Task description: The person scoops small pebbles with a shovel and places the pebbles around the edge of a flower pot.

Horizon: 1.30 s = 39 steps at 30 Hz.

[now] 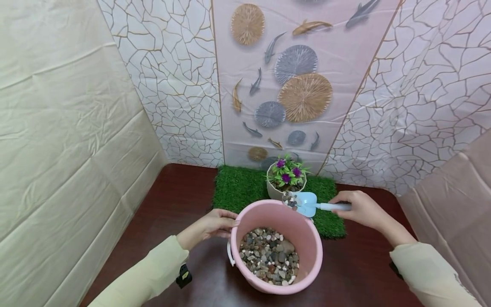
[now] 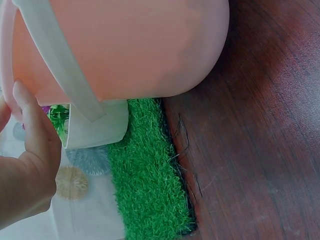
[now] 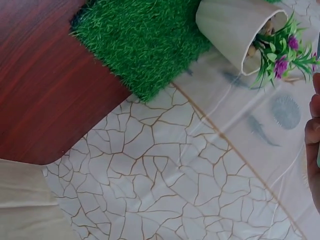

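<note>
A pink bucket (image 1: 316,256) stands on the table with a layer of mixed pebbles (image 1: 268,256) inside. My left hand (image 1: 219,222) grips its rim at the left, and in the left wrist view that hand (image 2: 30,155) pinches the edge beside the white handle (image 2: 60,60). My right hand (image 1: 358,207) holds a light blue hand trowel (image 1: 307,204) by its handle. Small stones (image 1: 290,199) lie at the trowel's tip, close to the front rim of a white flowerpot (image 1: 274,192). Purple flowers with green leaves (image 1: 285,170) rise from the pot, with stones around their base.
Green artificial turf (image 1: 241,187) lies under the pot, on a dark red-brown table (image 1: 184,187). Behind stands a patterned backdrop (image 1: 180,85), with cream cloth walls (image 1: 76,140) on both sides.
</note>
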### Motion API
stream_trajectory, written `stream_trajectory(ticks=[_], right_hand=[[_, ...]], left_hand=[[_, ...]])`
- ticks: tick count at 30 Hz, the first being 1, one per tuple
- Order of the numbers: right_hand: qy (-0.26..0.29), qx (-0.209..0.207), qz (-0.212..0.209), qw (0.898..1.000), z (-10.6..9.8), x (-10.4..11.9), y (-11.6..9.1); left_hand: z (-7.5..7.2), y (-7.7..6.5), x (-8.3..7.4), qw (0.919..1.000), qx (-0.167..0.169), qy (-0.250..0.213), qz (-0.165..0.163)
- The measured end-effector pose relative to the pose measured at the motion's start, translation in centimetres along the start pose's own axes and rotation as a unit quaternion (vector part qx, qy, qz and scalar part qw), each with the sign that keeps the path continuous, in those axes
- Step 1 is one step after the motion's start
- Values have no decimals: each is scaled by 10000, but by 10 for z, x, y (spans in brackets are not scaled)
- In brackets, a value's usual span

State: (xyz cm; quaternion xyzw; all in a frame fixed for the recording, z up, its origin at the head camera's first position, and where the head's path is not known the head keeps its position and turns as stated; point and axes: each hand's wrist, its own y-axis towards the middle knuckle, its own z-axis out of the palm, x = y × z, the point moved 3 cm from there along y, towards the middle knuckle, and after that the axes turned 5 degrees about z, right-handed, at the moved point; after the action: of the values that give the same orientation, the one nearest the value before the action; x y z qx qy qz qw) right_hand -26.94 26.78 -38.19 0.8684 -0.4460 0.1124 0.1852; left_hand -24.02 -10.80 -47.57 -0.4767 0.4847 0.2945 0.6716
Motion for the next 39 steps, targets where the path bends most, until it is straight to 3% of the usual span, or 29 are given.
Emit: stream_trajectory(ticks=[18,39], right_hand=[[-25,255,831,9962,-12,-34,-1],[-187,453,1650,9851,1,-75,12]], left_hand=[[0,-1,-1,9999,41,-47,80],[1,-2,-3,10000,2,-17,-28]])
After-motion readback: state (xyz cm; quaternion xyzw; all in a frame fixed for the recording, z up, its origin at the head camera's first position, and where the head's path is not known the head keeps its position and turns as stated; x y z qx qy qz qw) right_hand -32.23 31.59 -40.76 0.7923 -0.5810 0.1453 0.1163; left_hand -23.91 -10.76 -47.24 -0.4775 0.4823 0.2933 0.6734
